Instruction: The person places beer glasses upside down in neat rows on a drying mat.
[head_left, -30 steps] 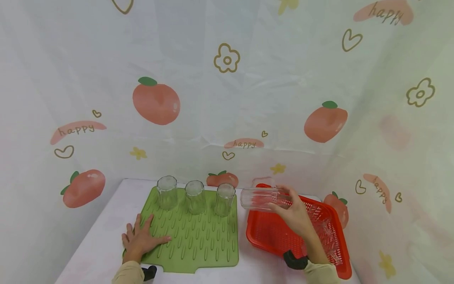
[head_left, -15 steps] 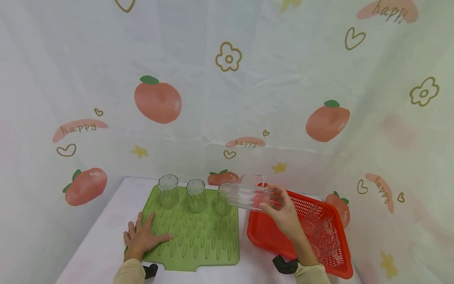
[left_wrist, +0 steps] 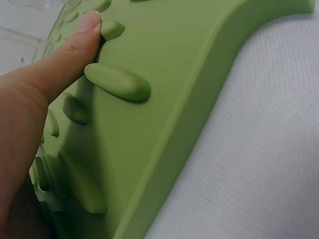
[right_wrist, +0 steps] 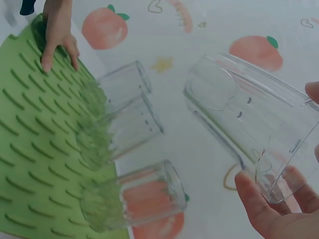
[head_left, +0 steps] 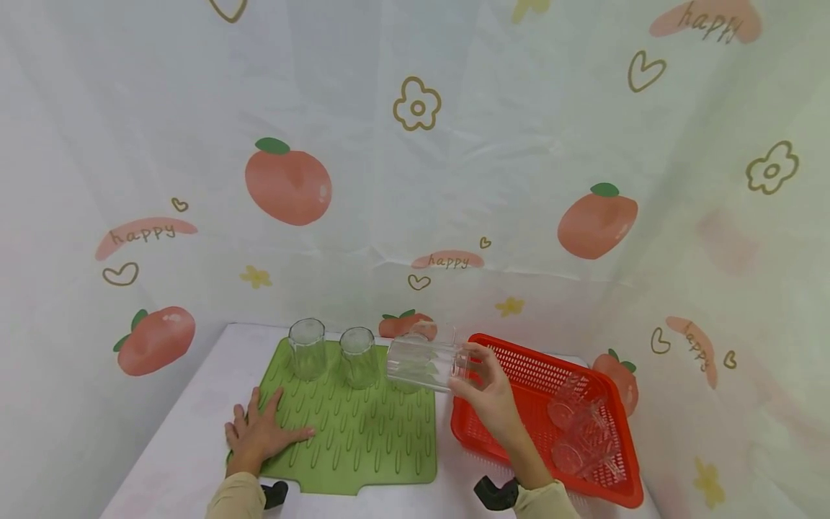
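Note:
My right hand (head_left: pixel 489 393) holds a clear mug (head_left: pixel 421 364) sideways by one end, fingers and thumb around it. The mug's handle (right_wrist: pixel 219 142) shows in the right wrist view. Its other end points left, above the right part of a green ribbed drying mat (head_left: pixel 363 440). Two clear glasses (head_left: pixel 308 349) (head_left: pixel 359 358) stand at the mat's back edge; a third glass (right_wrist: pixel 134 196) is partly hidden behind the mug in the head view. With fingers spread, my left hand (head_left: pixel 259 436) rests flat on the mat's left side; its thumb (left_wrist: pixel 75 50) touches the raised ribs.
A red plastic basket (head_left: pixel 473 432) stands right of the mat, under my right forearm. Several clear glass pieces (head_left: pixel 577 432) lie in its right part. A white patterned curtain (head_left: pixel 415 180) hangs behind the white table (head_left: pixel 175 440).
My right hand has carried the mug leftward from above the basket to the mat's right side, now overlapping the third glass. My left hand stays on the mat.

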### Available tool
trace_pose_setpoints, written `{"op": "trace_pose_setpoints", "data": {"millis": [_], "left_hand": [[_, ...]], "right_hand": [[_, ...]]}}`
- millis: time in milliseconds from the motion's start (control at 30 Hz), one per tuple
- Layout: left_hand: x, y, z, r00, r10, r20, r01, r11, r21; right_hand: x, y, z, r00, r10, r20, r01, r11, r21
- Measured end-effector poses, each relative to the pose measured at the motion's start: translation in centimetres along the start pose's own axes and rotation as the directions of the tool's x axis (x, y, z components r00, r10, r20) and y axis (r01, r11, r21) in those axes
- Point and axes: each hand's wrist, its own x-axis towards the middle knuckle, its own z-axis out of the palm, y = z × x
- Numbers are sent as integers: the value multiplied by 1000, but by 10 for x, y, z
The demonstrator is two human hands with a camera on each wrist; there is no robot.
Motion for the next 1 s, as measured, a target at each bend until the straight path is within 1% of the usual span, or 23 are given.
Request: {"op": "trace_pose_setpoints", "data": {"millis": [133,333,533,733,900,1000], "left_hand": [[0,2,-2,1000,0,-3,-1,1000,-9],[-4,7,-6,1000,-13,12,13,1000,-11],[-6,9,-7,1000,-15,19,15,1000,-6],[-4,9,-7,1000,-12,20,11,1000,13],[-3,7,-6,1000,-13,20,13,1000,9],[-4,8,-7,1000,-14,23,14,1000,10]], "right_hand": [[1,2,9,1000,1,22,-1,1000,18],[1,8,23,996,-24,87,19,998,64],[1,16,38,991,-21,134,6,994,110],[3,25,52,992,-37,119,17,986,165],[4,31,61,992,-39,118,20,987,161],[4,35,67,991,-60,123,39,986,163]]}}
